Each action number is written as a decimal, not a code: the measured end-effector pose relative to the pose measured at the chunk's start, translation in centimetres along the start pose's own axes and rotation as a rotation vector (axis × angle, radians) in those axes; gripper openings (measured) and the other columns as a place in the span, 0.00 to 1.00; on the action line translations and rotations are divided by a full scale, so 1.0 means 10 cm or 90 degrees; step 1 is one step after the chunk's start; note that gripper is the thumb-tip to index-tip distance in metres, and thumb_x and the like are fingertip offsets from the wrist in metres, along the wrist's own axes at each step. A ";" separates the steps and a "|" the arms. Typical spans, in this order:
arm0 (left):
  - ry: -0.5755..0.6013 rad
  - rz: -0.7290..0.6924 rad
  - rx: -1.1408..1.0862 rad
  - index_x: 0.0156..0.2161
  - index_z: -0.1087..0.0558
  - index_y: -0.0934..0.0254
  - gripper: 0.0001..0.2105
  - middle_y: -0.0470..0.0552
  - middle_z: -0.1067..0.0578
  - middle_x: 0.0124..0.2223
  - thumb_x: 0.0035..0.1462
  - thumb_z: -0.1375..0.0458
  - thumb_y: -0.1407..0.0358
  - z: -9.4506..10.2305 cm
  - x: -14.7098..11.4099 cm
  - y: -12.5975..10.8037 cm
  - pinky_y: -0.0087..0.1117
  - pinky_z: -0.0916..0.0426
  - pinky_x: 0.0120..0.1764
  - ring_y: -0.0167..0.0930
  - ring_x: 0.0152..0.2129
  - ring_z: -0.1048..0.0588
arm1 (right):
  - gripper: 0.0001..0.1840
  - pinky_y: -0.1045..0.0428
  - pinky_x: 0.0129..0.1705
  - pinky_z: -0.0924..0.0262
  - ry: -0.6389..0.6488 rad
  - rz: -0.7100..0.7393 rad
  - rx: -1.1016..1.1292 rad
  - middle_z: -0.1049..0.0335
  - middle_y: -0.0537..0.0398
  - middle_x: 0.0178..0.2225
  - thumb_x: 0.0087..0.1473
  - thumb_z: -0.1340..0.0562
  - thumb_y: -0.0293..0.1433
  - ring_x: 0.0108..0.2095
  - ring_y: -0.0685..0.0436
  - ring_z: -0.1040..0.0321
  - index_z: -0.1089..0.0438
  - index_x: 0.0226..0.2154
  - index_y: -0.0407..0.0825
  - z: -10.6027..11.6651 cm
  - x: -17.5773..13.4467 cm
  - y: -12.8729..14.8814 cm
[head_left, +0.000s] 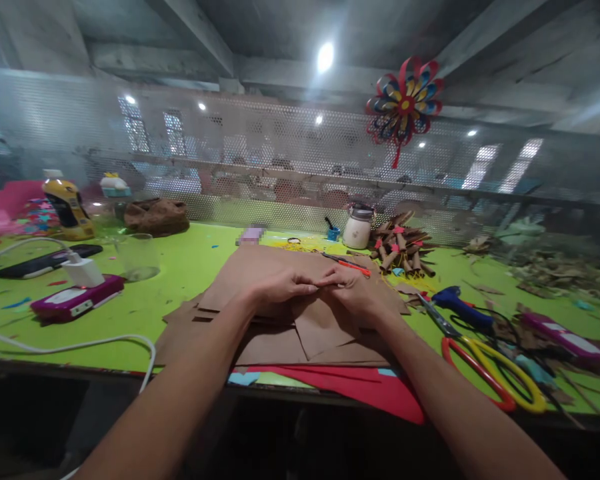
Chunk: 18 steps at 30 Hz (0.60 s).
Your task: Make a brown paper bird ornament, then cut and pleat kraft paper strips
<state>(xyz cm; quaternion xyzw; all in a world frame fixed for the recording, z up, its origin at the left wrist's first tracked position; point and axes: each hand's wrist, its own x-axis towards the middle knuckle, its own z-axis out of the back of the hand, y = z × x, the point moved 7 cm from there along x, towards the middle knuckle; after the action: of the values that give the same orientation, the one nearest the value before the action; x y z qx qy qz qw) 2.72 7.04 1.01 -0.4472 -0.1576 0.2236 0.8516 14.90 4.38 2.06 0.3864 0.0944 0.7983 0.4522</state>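
Both hands meet over a stack of brown paper sheets [230, 280] at the middle of the table. My left hand [283, 283] pinches the top edge of a smaller brown paper piece [325, 333], thumb against fingers. On the same edge, close by, my right hand [353, 287] is closed with its fingertips nearly touching the left ones. The piece lies slanted over the stack, its lower part toward me. Just behind the right hand rests an orange-handled cutter [353, 267]. Red paper [350, 387] sticks out below the stack over the table's front edge.
Large scissors [480, 360] with red and yellow handles lie to the right, beside a blue glue gun [463, 307]. Rolled brown paper pieces [400, 247] and a lidded jar [359, 227] stand behind. Leftward are a purple power strip [77, 300], a clear cup [137, 257] and a phone [50, 260].
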 end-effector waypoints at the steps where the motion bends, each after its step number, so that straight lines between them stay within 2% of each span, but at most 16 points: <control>1: -0.003 -0.002 0.005 0.38 0.25 0.70 0.16 0.46 0.33 0.24 0.56 0.46 0.57 0.00 0.00 -0.01 0.27 0.42 0.29 0.24 0.23 0.39 | 0.12 0.52 0.42 0.37 -0.003 0.001 0.018 0.27 0.56 0.39 0.50 0.40 0.28 0.38 0.47 0.31 0.24 0.36 0.56 0.00 0.00 0.01; 4: -0.014 -0.016 -0.001 0.39 0.25 0.68 0.15 0.48 0.30 0.28 0.55 0.45 0.58 -0.02 0.00 -0.05 0.27 0.41 0.31 0.26 0.26 0.37 | 0.10 0.52 0.41 0.37 0.004 0.000 0.101 0.27 0.55 0.36 0.48 0.39 0.29 0.37 0.47 0.31 0.24 0.34 0.53 0.02 0.02 0.03; 6: -0.014 -0.011 0.006 0.41 0.25 0.67 0.15 0.49 0.28 0.30 0.55 0.46 0.58 -0.04 0.02 -0.05 0.27 0.40 0.33 0.27 0.28 0.35 | 0.11 0.52 0.41 0.37 0.041 -0.005 0.151 0.27 0.54 0.36 0.47 0.39 0.28 0.38 0.46 0.32 0.24 0.35 0.52 0.01 0.02 0.03; 10: -0.014 0.005 0.054 0.39 0.25 0.66 0.14 0.48 0.28 0.29 0.56 0.47 0.57 -0.04 0.02 -0.03 0.26 0.41 0.33 0.28 0.29 0.35 | 0.23 0.51 0.40 0.38 0.130 -0.070 0.241 0.28 0.52 0.40 0.42 0.38 0.26 0.40 0.45 0.33 0.28 0.44 0.51 -0.01 0.00 -0.06; 12: -0.010 -0.006 0.066 0.39 0.26 0.66 0.14 0.48 0.29 0.29 0.56 0.47 0.58 -0.04 0.02 -0.04 0.26 0.41 0.33 0.27 0.29 0.35 | 0.26 0.51 0.40 0.38 0.160 -0.106 0.290 0.29 0.51 0.43 0.42 0.38 0.27 0.41 0.44 0.33 0.31 0.47 0.49 0.00 -0.01 -0.09; 14: 0.001 -0.025 0.076 0.39 0.27 0.67 0.15 0.47 0.29 0.29 0.57 0.48 0.58 -0.06 0.02 -0.06 0.25 0.42 0.32 0.26 0.27 0.36 | 0.22 0.52 0.40 0.39 0.175 -0.134 0.292 0.28 0.51 0.41 0.45 0.38 0.33 0.40 0.45 0.33 0.29 0.45 0.48 0.00 -0.03 -0.12; 16: 0.006 -0.040 0.097 0.37 0.27 0.67 0.15 0.47 0.30 0.29 0.57 0.49 0.57 -0.06 0.03 -0.06 0.25 0.42 0.32 0.25 0.26 0.37 | 0.18 0.53 0.35 0.41 0.184 -0.155 0.234 0.27 0.51 0.34 0.49 0.39 0.40 0.34 0.46 0.34 0.26 0.39 0.46 0.01 -0.04 -0.14; 18: 0.000 -0.047 0.125 0.35 0.28 0.68 0.15 0.47 0.31 0.28 0.57 0.49 0.56 -0.05 0.04 -0.05 0.25 0.43 0.31 0.25 0.26 0.37 | 0.21 0.55 0.28 0.44 0.194 -0.168 0.167 0.29 0.52 0.26 0.50 0.42 0.45 0.27 0.49 0.36 0.25 0.31 0.44 0.01 -0.05 -0.17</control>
<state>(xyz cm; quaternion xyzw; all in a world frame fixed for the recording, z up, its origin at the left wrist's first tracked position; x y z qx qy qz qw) 3.42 6.65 1.13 -0.3556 -0.1513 0.2065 0.8989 16.19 4.97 1.00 0.3010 0.3144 0.7623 0.4791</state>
